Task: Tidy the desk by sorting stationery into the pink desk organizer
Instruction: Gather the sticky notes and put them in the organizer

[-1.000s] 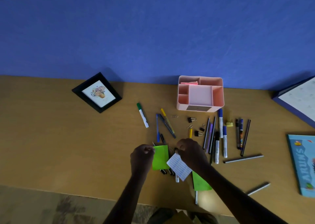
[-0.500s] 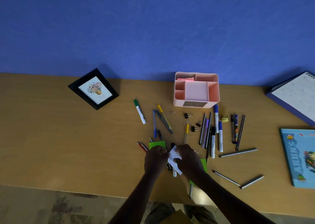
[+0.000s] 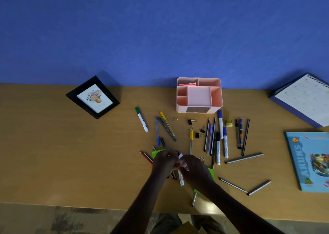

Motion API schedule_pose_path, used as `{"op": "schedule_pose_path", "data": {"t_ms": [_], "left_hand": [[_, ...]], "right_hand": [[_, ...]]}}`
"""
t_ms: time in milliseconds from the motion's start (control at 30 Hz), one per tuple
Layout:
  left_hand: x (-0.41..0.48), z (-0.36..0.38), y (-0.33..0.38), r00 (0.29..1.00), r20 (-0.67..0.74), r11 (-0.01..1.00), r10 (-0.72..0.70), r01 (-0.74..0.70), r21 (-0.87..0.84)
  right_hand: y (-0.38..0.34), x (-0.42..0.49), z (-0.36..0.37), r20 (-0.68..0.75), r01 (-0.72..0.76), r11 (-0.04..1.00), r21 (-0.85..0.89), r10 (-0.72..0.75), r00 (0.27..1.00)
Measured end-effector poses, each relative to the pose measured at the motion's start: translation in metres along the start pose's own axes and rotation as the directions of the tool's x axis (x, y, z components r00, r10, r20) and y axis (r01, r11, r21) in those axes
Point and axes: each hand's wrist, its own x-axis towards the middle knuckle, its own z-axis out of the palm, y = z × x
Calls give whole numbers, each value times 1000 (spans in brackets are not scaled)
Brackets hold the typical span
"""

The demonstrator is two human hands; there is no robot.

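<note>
Head view: the left hand [image 3: 164,160] and right hand [image 3: 193,169] meet low in the centre of the frame. The right pinches a white paper slip [image 3: 180,156]; what the left's curled fingers hold cannot be told. The pink desk organizer [image 3: 181,109] stands on the table [image 3: 53,153] well above them, with scattered pens [image 3: 210,139] between.

Black picture frame [image 3: 92,97], spiral calendar [image 3: 303,99], blue book [image 3: 310,160] on desk [image 3: 53,153].
</note>
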Motion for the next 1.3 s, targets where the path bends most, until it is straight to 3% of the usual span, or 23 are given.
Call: {"op": "schedule_pose_path", "data": {"t_ms": [167, 367, 500, 667, 833, 967, 1067, 1300], "left_hand": [[0, -1, 7, 995, 51, 996, 87, -88, 24], [3, -4, 16, 953, 138, 902, 271, -301, 309], [7, -5, 27, 929, 202, 885, 311, -361, 295], [8, -1, 47, 888, 111, 850, 446, -459, 260], [6, 1, 85, 756, 81, 706, 649, -639, 306], [8, 0, 123, 652, 57, 604, 756, -728, 324], [10, -1, 153, 529, 52, 476, 847, -798, 370], [24, -4, 219, 296, 56, 224, 954, -822, 524]], "right_hand": [[-6, -1, -19, -68, 24, 1000, 1, -24, 997], [-6, 3, -59, -147, 34, 997, 68, -24, 989], [-1, 8, -82, -171, 53, 983, 176, -22, 985], [3, 21, -108, -233, 73, 971, 229, -18, 972], [-7, 36, -139, -320, 190, 949, 250, -104, 942], [-20, 52, -169, -409, 315, 939, 142, -234, 882], [-31, 66, -188, -467, 358, 932, 53, -293, 834], [-52, 111, -231, -577, 419, 907, -36, -361, 733]]}}
